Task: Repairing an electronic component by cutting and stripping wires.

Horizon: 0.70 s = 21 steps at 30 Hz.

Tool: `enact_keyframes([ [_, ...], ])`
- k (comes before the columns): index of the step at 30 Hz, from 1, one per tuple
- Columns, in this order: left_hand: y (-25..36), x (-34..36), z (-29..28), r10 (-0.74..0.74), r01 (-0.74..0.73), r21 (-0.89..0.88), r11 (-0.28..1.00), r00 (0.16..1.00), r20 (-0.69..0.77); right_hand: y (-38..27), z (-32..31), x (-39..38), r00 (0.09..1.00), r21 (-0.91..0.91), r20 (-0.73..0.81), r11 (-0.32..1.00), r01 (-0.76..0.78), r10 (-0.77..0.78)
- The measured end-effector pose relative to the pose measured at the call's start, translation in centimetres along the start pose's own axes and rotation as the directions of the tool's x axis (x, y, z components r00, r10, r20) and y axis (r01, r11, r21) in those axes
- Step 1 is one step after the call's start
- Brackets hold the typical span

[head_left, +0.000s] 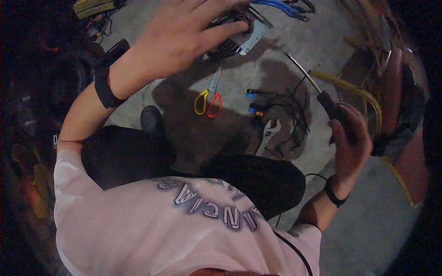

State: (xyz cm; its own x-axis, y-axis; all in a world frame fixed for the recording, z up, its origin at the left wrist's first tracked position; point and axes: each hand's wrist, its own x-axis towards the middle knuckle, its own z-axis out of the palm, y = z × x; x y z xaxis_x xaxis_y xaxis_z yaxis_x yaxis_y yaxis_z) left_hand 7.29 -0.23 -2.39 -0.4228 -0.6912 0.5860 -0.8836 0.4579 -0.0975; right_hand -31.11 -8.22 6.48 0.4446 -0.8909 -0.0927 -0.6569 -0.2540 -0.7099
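At the top, my left hand (170,41) is wrapped over a black finned device with a light metal plate (257,37). Its thumb lies across the device, and part of the grip is cut off by the frame. On the right, my right hand (353,138) closes round the dark handle of a screwdriver (305,72). The thin metal shaft points up and left, its tip apart from the device. Below the device lie scissors (214,87) with one yellow and one red handle loop.
An adjustable wrench (269,133) lies on the concrete floor (317,37) by my knee. Beside it are black cables (294,108) with blue ends. Blue cables (281,7) lie at the top, and a yellow cable (354,87) curves at right near another person's leg (412,152).
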Motion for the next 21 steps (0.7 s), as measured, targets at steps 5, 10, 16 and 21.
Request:
enact_keyframes([
  [5,0.1,-0.2,1.3,-0.019,0.003,-0.12,0.993,0.992,-0.128,-7.0,0.2,1.5,0.962,0.024,-0.047,0.962,0.271,-0.27],
  [10,0.7,0.4,-0.1,-0.086,0.076,-0.232,0.97,0.996,-0.029,-9.2,1.4,4.7,0.886,-0.273,-0.11,0.871,0.409,-0.451],
  [16,0.4,0.7,-0.3,-0.134,0.133,-0.3,0.945,0.991,0.02,-10.4,2.3,5.5,0.929,-0.208,-0.124,0.925,0.318,-0.348],
  [21,-0.2,0.2,0.9,-0.116,0.119,-0.288,0.95,0.993,0.026,-10.7,2.4,6.4,0.91,-0.235,-0.061,0.892,0.386,-0.41],
])
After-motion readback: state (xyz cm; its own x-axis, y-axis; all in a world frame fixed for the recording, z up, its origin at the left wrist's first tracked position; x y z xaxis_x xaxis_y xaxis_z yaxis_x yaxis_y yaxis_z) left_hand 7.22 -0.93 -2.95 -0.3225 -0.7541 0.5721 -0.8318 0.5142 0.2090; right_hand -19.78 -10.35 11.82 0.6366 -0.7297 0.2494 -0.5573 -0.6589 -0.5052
